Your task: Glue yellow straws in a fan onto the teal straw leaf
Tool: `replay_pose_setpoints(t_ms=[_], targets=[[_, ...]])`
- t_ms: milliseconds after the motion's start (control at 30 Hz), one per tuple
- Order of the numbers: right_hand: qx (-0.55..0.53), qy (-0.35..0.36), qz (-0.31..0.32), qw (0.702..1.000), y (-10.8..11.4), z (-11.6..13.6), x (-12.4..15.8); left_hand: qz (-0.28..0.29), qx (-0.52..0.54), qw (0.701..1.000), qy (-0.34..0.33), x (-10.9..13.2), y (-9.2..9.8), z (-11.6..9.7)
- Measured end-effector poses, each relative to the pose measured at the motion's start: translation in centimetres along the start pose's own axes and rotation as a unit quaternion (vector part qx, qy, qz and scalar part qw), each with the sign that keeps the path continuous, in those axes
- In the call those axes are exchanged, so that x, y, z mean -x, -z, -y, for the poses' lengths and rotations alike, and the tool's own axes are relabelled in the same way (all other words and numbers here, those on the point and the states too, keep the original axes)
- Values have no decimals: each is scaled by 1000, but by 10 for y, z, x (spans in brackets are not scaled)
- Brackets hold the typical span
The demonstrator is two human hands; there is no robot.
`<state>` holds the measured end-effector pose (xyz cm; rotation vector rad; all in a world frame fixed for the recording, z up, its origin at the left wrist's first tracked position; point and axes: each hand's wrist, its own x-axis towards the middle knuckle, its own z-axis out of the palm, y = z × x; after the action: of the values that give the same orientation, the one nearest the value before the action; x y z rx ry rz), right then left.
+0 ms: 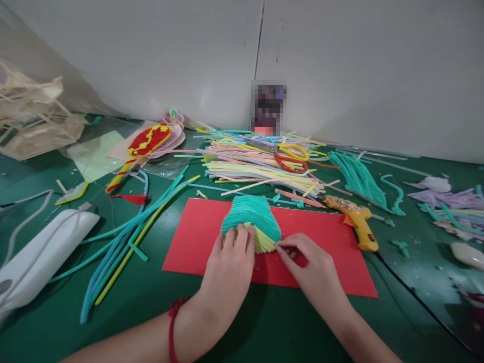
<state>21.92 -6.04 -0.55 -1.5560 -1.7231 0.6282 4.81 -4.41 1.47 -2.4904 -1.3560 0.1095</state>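
A teal and yellow-green piece made of fuzzy strips lies on a red sheet. My left hand rests palm down on its lower left part, fingertips spread a little over the yellow-green strips. Thumb and index finger of my right hand pinch together at the piece's lower right corner; whatever is between the fingertips is too small to make out. A red cord circles my left wrist.
Behind the sheet lie a pile of pastel strips and scissors. A yellow glue gun with a black cable sits at the right. Long strips and a white power strip are on the left.
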Motion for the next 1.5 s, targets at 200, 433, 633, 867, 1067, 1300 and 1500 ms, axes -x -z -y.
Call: replay_pose_setpoints(t_ms=[200, 433, 633, 867, 1067, 1300, 1500], targets=[[21, 20, 7, 1000, 1, -1, 2, -8, -5, 1000, -3, -1, 0, 1], [57, 38, 3, 998, 3, 1, 3, -15, 2, 1000, -5, -1, 0, 0], [76, 55, -4, 996, 3, 3, 2, -47, 15, 999, -1, 1, 1, 1], [65, 49, 6, 997, 3, 0, 3, -102, 37, 993, -47, 4, 3, -1], [70, 54, 12, 996, 3, 0, 4, -68, 37, 993, -92, 10, 0, -9], [63, 46, 11, 997, 2, 1, 4, -49, 11, 998, -41, 9, 2, -5], [67, 46, 8, 997, 3, 2, 3, -51, 23, 998, -35, 8, -1, -6]])
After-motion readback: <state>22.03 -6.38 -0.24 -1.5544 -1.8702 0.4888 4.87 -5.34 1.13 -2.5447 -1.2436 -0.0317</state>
